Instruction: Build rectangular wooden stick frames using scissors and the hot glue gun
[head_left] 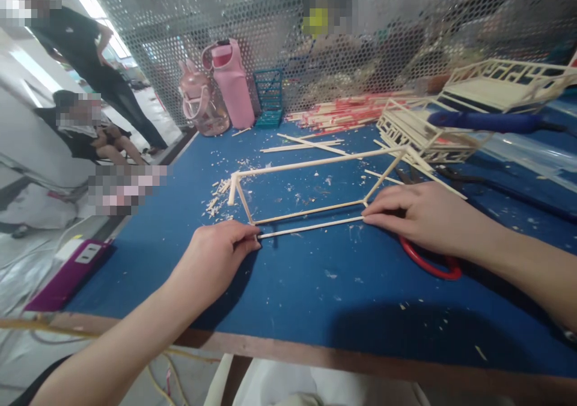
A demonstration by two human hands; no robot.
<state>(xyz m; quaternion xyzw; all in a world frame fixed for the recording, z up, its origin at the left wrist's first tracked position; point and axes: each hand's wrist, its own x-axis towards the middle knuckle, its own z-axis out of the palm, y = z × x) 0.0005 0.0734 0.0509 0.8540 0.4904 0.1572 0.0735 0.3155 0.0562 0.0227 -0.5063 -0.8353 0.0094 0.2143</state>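
Note:
A rectangular frame of thin pale wooden sticks (311, 163) is held just in front of me, with short legs at its corners. My left hand (220, 246) is closed in a pinch at the frame's near left corner. At the near right corner, my right hand (417, 216) pinches the other end. Between my fingertips runs the nearest stick (311, 229), roughly parallel to the frame's lower bar. Scissors with a red handle (430, 267) lie partly hidden beneath my right hand. My fingers cover both ends of the nearest stick.
Loose sticks (302, 146) and wood scraps (219, 196) lie on the blue tabletop (288, 310). Behind are pink bottles (234, 84), a teal rack (268, 99) and a stick pile (347, 112). Finished-looking stick structures (428, 129) and a blue-handled tool (491, 121) occupy the right. Two people are at left.

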